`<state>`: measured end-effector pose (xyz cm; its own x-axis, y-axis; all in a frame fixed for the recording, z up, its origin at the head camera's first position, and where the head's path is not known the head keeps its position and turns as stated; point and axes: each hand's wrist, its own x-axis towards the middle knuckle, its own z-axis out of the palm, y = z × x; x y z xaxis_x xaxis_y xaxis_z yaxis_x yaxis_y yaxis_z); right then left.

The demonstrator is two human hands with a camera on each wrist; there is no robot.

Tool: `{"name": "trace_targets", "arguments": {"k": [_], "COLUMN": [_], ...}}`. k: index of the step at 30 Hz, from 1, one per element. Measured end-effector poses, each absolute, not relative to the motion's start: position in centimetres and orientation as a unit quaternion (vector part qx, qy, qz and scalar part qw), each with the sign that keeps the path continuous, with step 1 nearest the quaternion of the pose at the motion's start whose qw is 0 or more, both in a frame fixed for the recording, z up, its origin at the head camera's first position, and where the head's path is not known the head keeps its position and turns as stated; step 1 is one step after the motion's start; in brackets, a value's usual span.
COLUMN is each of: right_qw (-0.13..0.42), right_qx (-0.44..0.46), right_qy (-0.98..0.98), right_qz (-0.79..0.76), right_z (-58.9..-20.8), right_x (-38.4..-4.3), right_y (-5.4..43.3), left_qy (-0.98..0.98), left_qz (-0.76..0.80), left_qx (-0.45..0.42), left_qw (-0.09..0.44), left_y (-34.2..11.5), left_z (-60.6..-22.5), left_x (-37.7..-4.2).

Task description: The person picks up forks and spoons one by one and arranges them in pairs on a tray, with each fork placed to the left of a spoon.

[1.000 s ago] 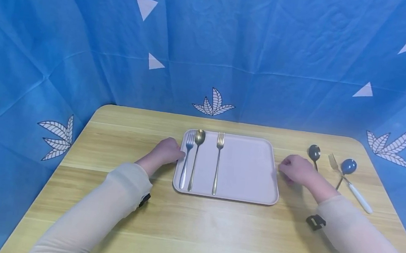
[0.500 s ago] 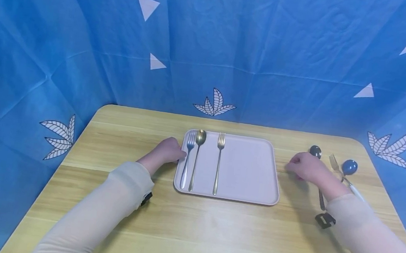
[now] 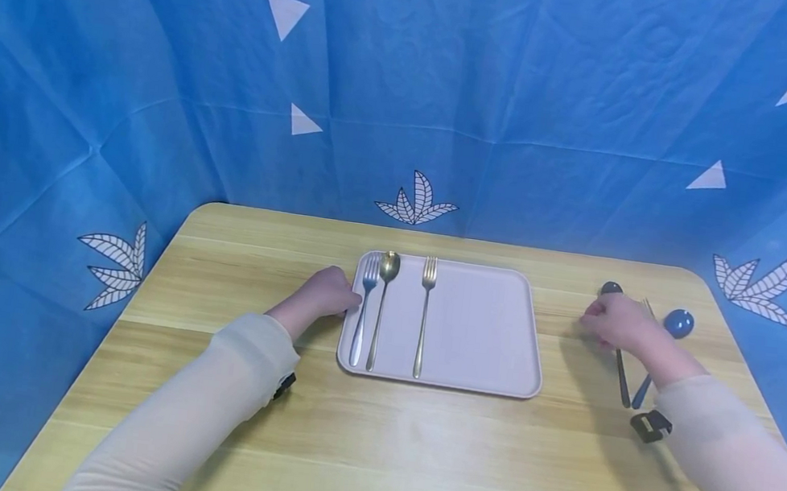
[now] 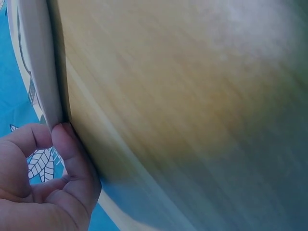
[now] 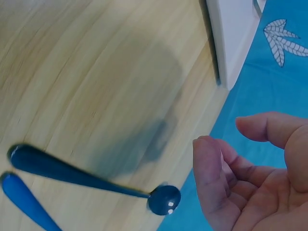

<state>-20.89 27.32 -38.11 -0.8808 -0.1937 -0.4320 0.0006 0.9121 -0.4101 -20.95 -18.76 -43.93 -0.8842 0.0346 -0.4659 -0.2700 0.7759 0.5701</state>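
A pale pink tray (image 3: 477, 328) lies on the wooden table, bearing a silver fork (image 3: 371, 273), a gold spoon (image 3: 388, 268) and a gold fork (image 3: 429, 275) side by side. My left hand (image 3: 325, 293) pinches the tray's left rim between thumb and fingers, as the left wrist view shows. Right of the tray, my right hand (image 3: 620, 320) hovers beside a dark spoon (image 5: 82, 172), partly covering it in the head view. Its thumb and bent fingers stand apart with nothing between them. A blue spoon (image 5: 29, 202) lies close to the dark one.
Another fork (image 3: 647, 307) shows only its tines behind my right hand; the forearm hides the rest. The blue spoon's bowl (image 3: 679, 323) is near the table's right side. A blue cloth (image 3: 496, 111) with white leaf prints hangs behind the table (image 3: 413, 458).
My right hand has moved right, from beside the tray's right edge to over the dark spoon, and its forearm now covers the white-handled fork's handle. My left hand stays at the rim.
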Motion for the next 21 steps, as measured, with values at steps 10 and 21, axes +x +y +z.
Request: {"name": "trace_targets", "arguments": {"k": [10,21], "right_qw": [0.239,0.245], "right_qx": [-0.038,-0.019], "right_qy": [0.946,0.943], "right_qz": [-0.216,-0.223], "right_z": [-38.0,-38.7], "right_x": [-21.0,-21.6], "right_y": [29.3,30.5], "left_qy": [0.915,0.920], "left_qz": [0.327,0.316], "left_qx": [-0.058,-0.065], "left_qw": [0.228,0.223], "left_y": [-18.6,-18.6], "left_z": [-44.1,-44.0], "left_x": [-21.0,-20.9]}}
